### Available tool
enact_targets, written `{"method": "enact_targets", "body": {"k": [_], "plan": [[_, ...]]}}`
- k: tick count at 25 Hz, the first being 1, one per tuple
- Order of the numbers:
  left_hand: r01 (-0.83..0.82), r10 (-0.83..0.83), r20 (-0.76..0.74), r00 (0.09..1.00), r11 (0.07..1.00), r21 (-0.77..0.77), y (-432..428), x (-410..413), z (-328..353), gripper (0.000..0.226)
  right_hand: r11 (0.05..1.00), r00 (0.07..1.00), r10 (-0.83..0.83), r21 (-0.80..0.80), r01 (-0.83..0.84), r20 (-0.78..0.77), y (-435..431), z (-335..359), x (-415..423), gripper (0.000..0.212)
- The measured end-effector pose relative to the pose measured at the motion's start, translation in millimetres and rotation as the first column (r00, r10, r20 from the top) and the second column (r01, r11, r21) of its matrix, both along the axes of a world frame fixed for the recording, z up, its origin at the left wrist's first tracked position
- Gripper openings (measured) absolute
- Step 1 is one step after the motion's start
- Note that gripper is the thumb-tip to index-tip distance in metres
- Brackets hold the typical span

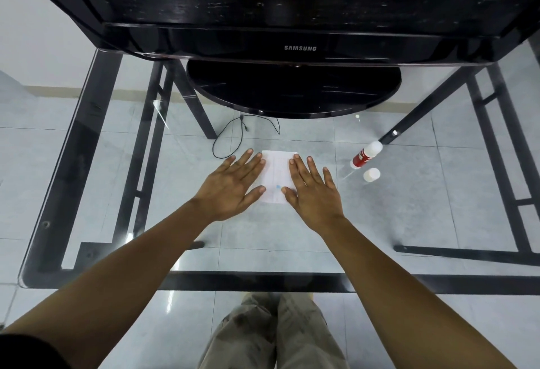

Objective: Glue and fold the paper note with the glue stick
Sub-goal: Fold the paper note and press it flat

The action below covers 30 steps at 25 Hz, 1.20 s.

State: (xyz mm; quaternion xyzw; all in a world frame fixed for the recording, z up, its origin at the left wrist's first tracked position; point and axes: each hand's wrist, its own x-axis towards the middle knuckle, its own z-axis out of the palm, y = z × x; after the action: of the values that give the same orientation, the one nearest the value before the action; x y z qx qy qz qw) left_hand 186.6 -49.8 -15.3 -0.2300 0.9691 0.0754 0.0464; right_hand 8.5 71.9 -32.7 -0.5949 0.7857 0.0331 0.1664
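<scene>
My left hand (230, 187) and right hand (314, 193), grip wide, press flat on the paper note (277, 175) on the glass surface (263, 246); glue stick (365, 155) at two o'clock, white cap (371, 175) just beside it.

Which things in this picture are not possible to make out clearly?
Head view only:
1. Paper note: its print is too small to read. The left hand and right hand cover its side edges, so glue or folds there are hidden.
2. Glue stick: label too small to read.
3. Television: cut off by the top edge.
</scene>
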Motion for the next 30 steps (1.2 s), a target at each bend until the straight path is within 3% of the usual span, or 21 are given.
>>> {"method": "enact_targets", "body": {"k": [4, 9, 14, 19, 23, 30], "plan": [[0.069, -0.069, -0.010, 0.998, 0.997, 0.028, 9.2, -13.9, -7.8, 0.058, 1.000, 1.000, -0.003, -0.004, 0.003, 0.008, 0.4, -0.1, -0.3, 0.063], [-0.127, 0.126, 0.037, 0.991, 0.991, 0.050, -24.5, -11.4, -9.8, 0.060, 1.000, 1.000, 0.001, -0.010, -0.001, 0.002, 0.4, 0.1, -0.3, 0.062], [0.057, -0.056, -0.005, 0.998, 0.996, 0.065, -4.3, -19.7, -11.9, 0.057, 1.000, 1.000, 0.001, -0.005, -0.001, 0.002, 0.7, 0.7, 0.2, 0.062], [-0.156, 0.156, 0.005, 0.988, 0.984, 0.084, -15.4, -23.1, -10.1, 0.055, 1.000, 1.000, 0.003, -0.008, -0.003, 0.000, 0.5, 0.3, 0.0, 0.062], [-0.050, 0.057, -0.058, 0.997, 0.991, 0.123, 6.4, -20.0, -11.4, 0.054, 1.000, 1.000, -0.003, -0.004, 0.003, 0.002, 0.6, -0.2, 0.9, 0.062], [-0.089, 0.094, -0.049, 0.994, 0.991, 0.099, 23.2, -19.1, -14.6, 0.053, 0.998, 0.998, -0.040, -0.051, 0.042, 0.043, 3.2, 1.5, 2.0, 0.063]]}}
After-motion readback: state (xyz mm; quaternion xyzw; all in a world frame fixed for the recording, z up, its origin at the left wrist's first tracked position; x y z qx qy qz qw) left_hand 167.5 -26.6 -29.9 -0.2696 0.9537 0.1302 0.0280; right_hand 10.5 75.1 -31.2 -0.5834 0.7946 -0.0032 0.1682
